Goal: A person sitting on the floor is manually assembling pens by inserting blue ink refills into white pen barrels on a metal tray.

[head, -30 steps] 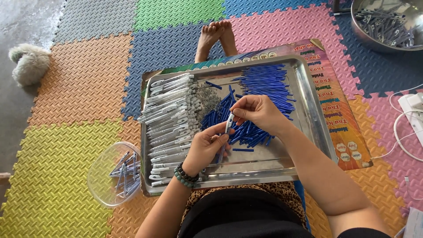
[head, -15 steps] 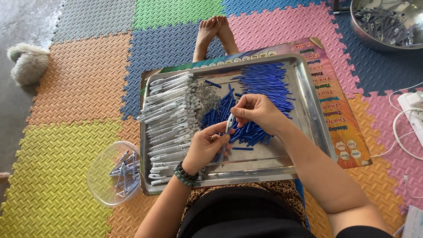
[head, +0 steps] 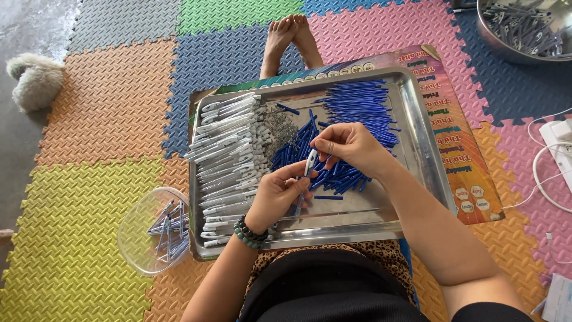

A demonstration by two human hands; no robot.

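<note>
Over a metal tray [head: 424, 149] on my lap, both hands meet on one white pen barrel [head: 311, 161]. My left hand [head: 277, 197], with a bead bracelet at the wrist, grips the barrel's lower part. My right hand [head: 351, 146] pinches its top end from above. A row of white pen barrels [head: 229, 149] fills the tray's left side. Blue refills [head: 357, 107] lie heaped at the middle and right, with a small pile of tiny metal springs [head: 280, 128] between them.
A clear plastic tub [head: 149, 229] with several assembled pens sits left of the tray. A metal bowl [head: 524, 30] of pen parts is at the top right. White cables [head: 554, 161] lie at the right, a fluffy white object [head: 36, 80] at the left. My bare feet [head: 292, 39] rest beyond the tray.
</note>
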